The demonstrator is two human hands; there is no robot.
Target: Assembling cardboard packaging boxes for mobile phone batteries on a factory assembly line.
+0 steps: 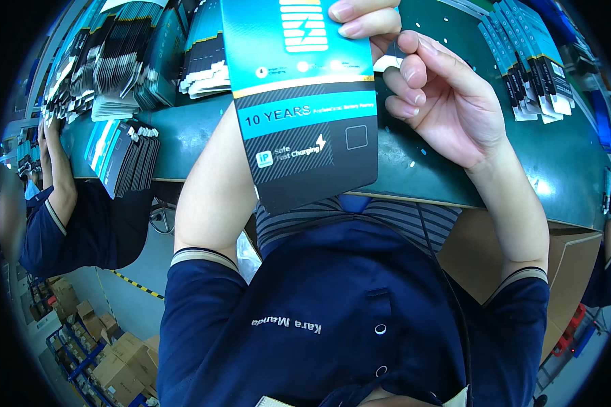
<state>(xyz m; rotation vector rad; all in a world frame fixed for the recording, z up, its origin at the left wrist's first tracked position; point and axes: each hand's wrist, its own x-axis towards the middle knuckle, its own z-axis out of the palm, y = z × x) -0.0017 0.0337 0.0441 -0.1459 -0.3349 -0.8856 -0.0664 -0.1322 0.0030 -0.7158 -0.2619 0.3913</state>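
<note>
Above the green table, left grip closed on blue-black card

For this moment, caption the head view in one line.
Both hands, left and right, hold a flat teal-and-black packaging sleeve above a green workbench lined with sleeve stacks.

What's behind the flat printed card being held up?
Behind the card only left hand fingertips show at its top edge; the palm is covered. The green table continues behind it.

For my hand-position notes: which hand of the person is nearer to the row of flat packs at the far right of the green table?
Right. The right hand is raised just left of that row of flat packs. The left hand holds the large card, farther left.
</note>
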